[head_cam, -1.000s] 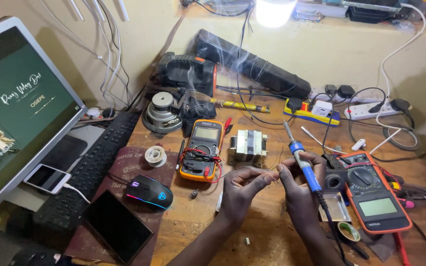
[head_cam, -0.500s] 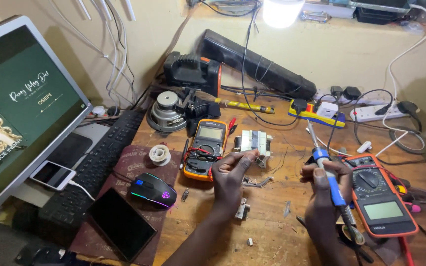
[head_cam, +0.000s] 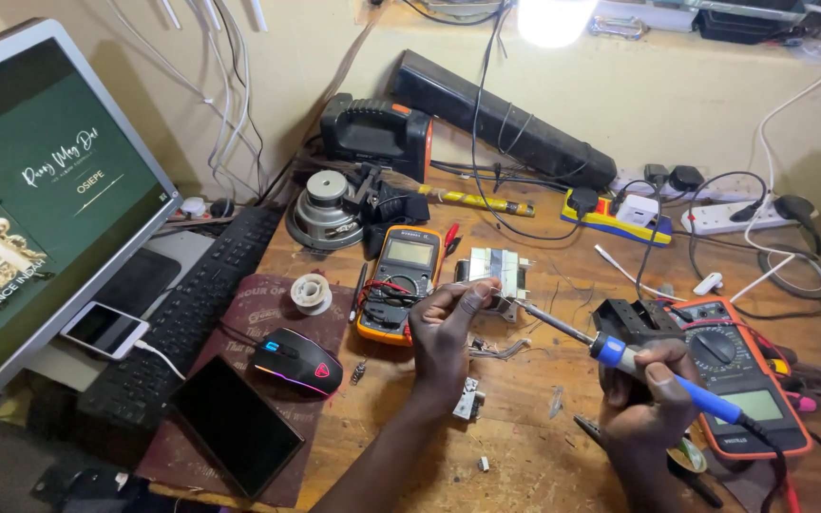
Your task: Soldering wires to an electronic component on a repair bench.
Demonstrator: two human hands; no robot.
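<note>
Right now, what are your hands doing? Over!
Left hand pinching the small transformer. Right hand gripping the blue soldering iron, tip at the transformer. Yellow multimeter close beside the left hand, not blocking.

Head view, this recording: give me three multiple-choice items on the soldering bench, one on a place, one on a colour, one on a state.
1. Where does the computer mouse lie?
A. left of the yellow multimeter
B. on the keyboard
C. beside the power strip

2. What colour is the handle of the soldering iron?
A. red
B. blue
C. green

3. How is the soldering iron held?
A. it lies loose on the table
B. gripped in the left hand
C. gripped in the right hand

Answers:
1 A, the mouse sits on the dark mat left of that meter.
2 B, the grip shows blue.
3 C, the right hand's fingers wrap the handle while the left hand is at the transformer.
</note>
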